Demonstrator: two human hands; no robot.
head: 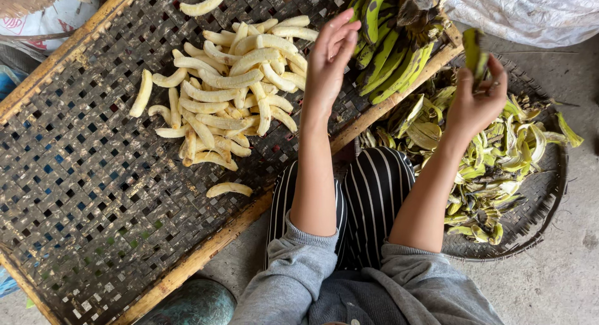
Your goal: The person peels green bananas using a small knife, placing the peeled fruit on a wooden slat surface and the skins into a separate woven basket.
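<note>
My left hand (329, 63) hovers with fingers spread and empty, beside a heap of pale peeled bananas (232, 88) lying on a large woven bamboo tray (93, 194). My right hand (476, 97) is closed on a strip of green banana peel (475, 50), held above a round woven basket (543, 200) filled with green and yellow peels (493, 169). A bunch of unpeeled green bananas (390, 41) rests at the far edge of the tray, between my two hands.
One peeled banana (229, 189) lies apart near the tray's wooden frame (206, 250). A white plastic sack (524, 13) sits at the top right. My striped trousers (368, 200) show between the forearms. Concrete floor (561, 281) surrounds the basket.
</note>
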